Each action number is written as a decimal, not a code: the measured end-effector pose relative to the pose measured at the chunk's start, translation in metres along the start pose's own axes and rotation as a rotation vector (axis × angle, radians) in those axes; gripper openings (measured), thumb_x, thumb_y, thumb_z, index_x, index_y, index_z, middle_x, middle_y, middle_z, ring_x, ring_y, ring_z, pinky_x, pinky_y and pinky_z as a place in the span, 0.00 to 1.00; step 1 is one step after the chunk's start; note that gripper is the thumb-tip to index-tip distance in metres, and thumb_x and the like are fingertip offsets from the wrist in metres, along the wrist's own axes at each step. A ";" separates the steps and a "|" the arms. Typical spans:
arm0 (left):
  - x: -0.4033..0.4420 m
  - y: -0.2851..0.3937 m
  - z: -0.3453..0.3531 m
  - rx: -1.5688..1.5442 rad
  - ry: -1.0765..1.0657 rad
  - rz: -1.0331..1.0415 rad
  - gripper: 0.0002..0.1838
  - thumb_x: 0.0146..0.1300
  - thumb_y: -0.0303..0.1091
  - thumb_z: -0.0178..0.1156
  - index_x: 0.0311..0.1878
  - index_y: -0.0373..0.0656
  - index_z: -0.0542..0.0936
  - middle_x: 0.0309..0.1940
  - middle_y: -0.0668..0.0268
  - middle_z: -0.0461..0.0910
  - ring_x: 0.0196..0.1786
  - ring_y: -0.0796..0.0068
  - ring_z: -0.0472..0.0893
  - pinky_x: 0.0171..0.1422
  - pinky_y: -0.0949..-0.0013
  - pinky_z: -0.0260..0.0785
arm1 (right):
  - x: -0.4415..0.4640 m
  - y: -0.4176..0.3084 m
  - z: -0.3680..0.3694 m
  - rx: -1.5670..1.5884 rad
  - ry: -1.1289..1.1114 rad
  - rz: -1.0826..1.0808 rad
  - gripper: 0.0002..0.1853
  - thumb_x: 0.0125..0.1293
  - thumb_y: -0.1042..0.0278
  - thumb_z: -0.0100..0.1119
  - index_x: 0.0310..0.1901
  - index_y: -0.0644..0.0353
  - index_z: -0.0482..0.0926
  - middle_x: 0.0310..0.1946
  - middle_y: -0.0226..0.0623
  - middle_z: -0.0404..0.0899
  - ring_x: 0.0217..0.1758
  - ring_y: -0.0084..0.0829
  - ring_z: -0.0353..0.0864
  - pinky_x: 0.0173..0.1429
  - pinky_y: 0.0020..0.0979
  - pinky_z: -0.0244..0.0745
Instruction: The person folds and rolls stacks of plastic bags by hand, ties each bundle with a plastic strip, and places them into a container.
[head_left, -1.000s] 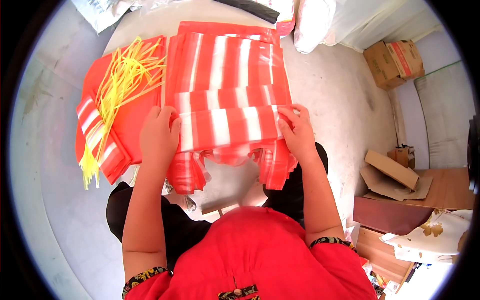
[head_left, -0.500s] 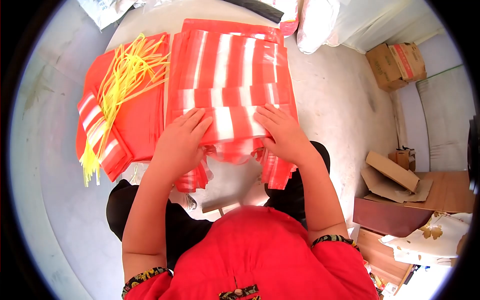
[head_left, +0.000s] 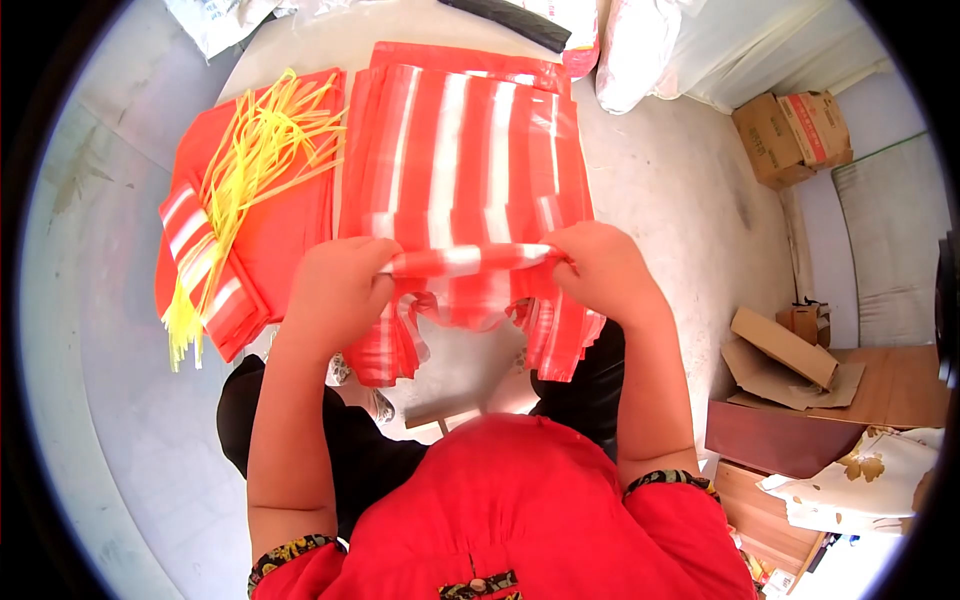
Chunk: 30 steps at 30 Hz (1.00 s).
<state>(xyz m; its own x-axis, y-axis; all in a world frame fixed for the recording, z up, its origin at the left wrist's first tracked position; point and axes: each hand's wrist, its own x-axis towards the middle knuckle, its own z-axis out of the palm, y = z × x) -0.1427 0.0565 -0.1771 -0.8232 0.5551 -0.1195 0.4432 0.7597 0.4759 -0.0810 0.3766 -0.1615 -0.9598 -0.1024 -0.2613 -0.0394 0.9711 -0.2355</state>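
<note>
A stack of red-and-white striped plastic bags (head_left: 475, 150) lies in front of me, its cut handle ends (head_left: 555, 345) hanging over the near edge. At that edge, a folded bag (head_left: 470, 262) forms a narrow band raised between my hands. My left hand (head_left: 345, 290) pinches the band's left end, with the fingers closed. At the other end, my right hand (head_left: 605, 272) grips it between thumb and curled fingers. To the left are flat red bags (head_left: 285, 235), with a tangle of yellow ties (head_left: 262, 150) and a folded striped bundle (head_left: 232, 305) on top.
A dark roll (head_left: 510, 22) and a white package (head_left: 637, 55) are at the far side. Cardboard boxes (head_left: 795, 135) stand at the right by the wall. Nearer on the right, an opened carton (head_left: 785, 365) rests on a brown wooden surface (head_left: 890, 385).
Both hands were lying flat on the folded part of the top bag. Now they have closed on its ends, and the fold has become a narrower band lifted nearer to me.
</note>
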 end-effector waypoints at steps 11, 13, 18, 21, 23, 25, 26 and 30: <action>0.028 -0.002 0.036 0.128 0.336 0.366 0.32 0.61 0.31 0.69 0.70 0.42 0.78 0.71 0.55 0.78 0.76 0.51 0.74 0.82 0.49 0.64 | 0.046 -0.024 0.033 0.082 0.375 -0.483 0.34 0.60 0.71 0.70 0.71 0.58 0.77 0.70 0.43 0.78 0.76 0.47 0.74 0.81 0.48 0.64; 0.036 0.004 0.053 0.168 0.310 0.394 0.34 0.60 0.32 0.68 0.72 0.40 0.77 0.71 0.53 0.78 0.78 0.51 0.72 0.83 0.48 0.63 | 0.052 -0.028 0.053 0.045 0.366 -0.500 0.38 0.58 0.70 0.72 0.73 0.59 0.75 0.75 0.42 0.74 0.78 0.47 0.72 0.83 0.48 0.62; 0.045 0.008 0.065 0.321 0.304 0.353 0.28 0.63 0.27 0.63 0.69 0.38 0.77 0.69 0.53 0.80 0.75 0.53 0.76 0.79 0.51 0.69 | 0.060 -0.023 0.072 0.084 0.394 -0.459 0.35 0.57 0.75 0.70 0.70 0.58 0.78 0.72 0.41 0.78 0.75 0.46 0.76 0.79 0.46 0.68; 0.048 0.006 0.063 0.332 0.325 0.336 0.24 0.65 0.25 0.61 0.65 0.38 0.79 0.66 0.55 0.82 0.71 0.55 0.79 0.72 0.54 0.74 | 0.062 -0.012 0.067 0.020 0.421 -0.450 0.31 0.57 0.79 0.67 0.66 0.58 0.81 0.67 0.40 0.82 0.71 0.46 0.79 0.76 0.46 0.72; 0.047 -0.004 0.059 0.338 0.342 0.294 0.21 0.64 0.24 0.60 0.62 0.39 0.80 0.62 0.56 0.83 0.68 0.56 0.82 0.67 0.54 0.77 | 0.063 0.003 0.067 -0.037 0.471 -0.437 0.29 0.57 0.81 0.66 0.63 0.57 0.83 0.63 0.39 0.84 0.69 0.45 0.81 0.74 0.45 0.73; 0.042 -0.009 0.048 0.357 0.340 0.224 0.19 0.63 0.23 0.61 0.58 0.40 0.82 0.57 0.56 0.86 0.64 0.56 0.84 0.62 0.54 0.79 | 0.059 0.019 0.065 -0.085 0.530 -0.409 0.26 0.57 0.82 0.65 0.60 0.56 0.84 0.60 0.38 0.86 0.67 0.44 0.82 0.73 0.44 0.74; 0.039 -0.014 0.047 0.351 0.348 0.192 0.15 0.61 0.24 0.63 0.52 0.40 0.82 0.51 0.56 0.85 0.58 0.56 0.85 0.59 0.54 0.79 | 0.055 0.024 0.062 -0.064 0.492 -0.363 0.26 0.57 0.82 0.65 0.59 0.56 0.84 0.59 0.38 0.87 0.67 0.43 0.82 0.73 0.44 0.73; 0.027 -0.010 0.027 0.208 0.299 0.071 0.10 0.58 0.28 0.66 0.44 0.38 0.83 0.39 0.54 0.85 0.46 0.53 0.87 0.53 0.54 0.80 | 0.044 0.029 0.037 -0.148 0.637 -0.241 0.22 0.57 0.83 0.66 0.55 0.54 0.84 0.53 0.35 0.87 0.62 0.42 0.84 0.73 0.42 0.70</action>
<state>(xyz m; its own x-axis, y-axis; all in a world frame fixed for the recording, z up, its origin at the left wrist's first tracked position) -0.1602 0.0732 -0.2089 -0.8415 0.5087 0.1819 0.5402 0.7926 0.2828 -0.1139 0.3919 -0.2139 -0.8936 -0.2162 0.3933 -0.2658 0.9611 -0.0756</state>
